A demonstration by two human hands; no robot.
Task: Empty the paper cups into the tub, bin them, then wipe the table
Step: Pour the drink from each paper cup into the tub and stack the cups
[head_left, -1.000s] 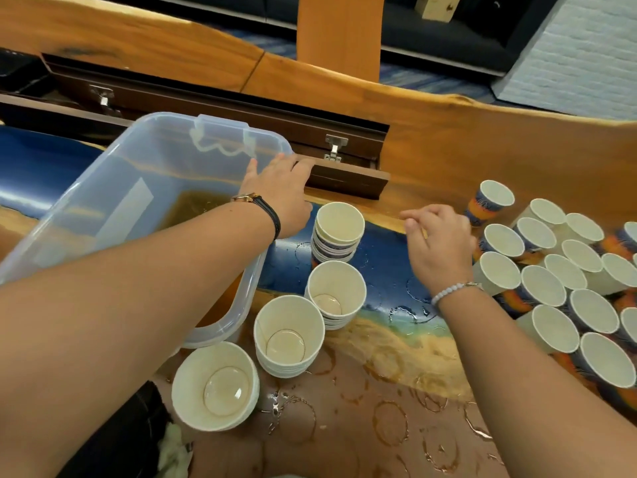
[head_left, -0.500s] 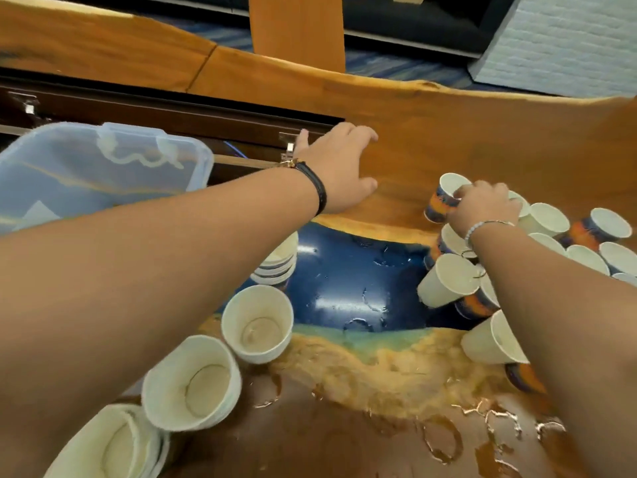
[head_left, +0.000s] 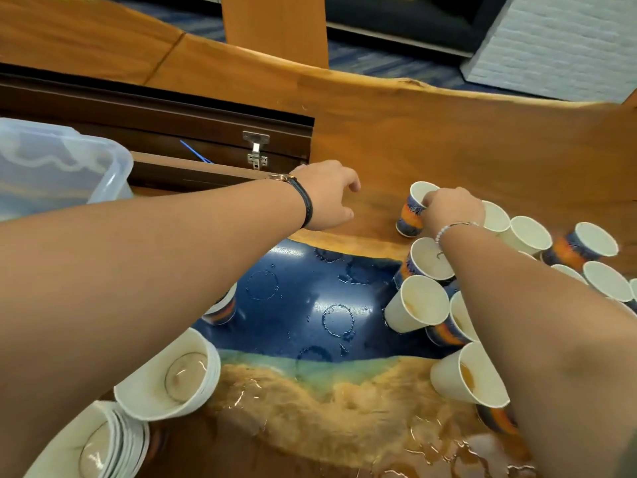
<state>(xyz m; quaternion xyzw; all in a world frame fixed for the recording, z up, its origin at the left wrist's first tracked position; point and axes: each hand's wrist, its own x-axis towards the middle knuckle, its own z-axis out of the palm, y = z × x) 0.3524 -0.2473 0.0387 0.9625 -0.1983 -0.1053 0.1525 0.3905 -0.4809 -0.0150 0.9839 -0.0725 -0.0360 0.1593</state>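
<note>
1. The right hand (head_left: pixel 451 212) is gripping a printed cup (head_left: pixel 410 215), its fingers curling over the rim and the near side. The cup's base is resting on the wood right at the fingertips, on the left edge of its group.
2. The left hand (head_left: pixel 325 196) is hovering just left of that cup without touching it. Its fingers are hanging loosely curled and holding nothing.
3. A crowd of paper cups (head_left: pixel 529 236) is sitting under and to the right of the right forearm. A white cup (head_left: pixel 418 305) below the right wrist is showing orange-brown liquid inside.
4. The tub (head_left: pixel 69 167), of clear plastic, is sitting well to the left of the left hand, beyond the forearm. Only one corner of it is showing.
5. Two stacks of nested cups (head_left: pixel 172 377) are standing below the left forearm, toward the elbow. A third stack (head_left: pixel 220 310) is peeking out from under that forearm.
6. The table (head_left: pixel 303 305) is glistening wet between the two forearms, with ring marks on its blue part. A puddle (head_left: pixel 444 450) is spreading beside the right forearm.
7. A black band (head_left: pixel 306 205) is circling the left wrist and a bead bracelet (head_left: pixel 448 229) the right.
8. A metal hinge (head_left: pixel 255 150) is showing just beyond the left hand, on a dark recess.
</note>
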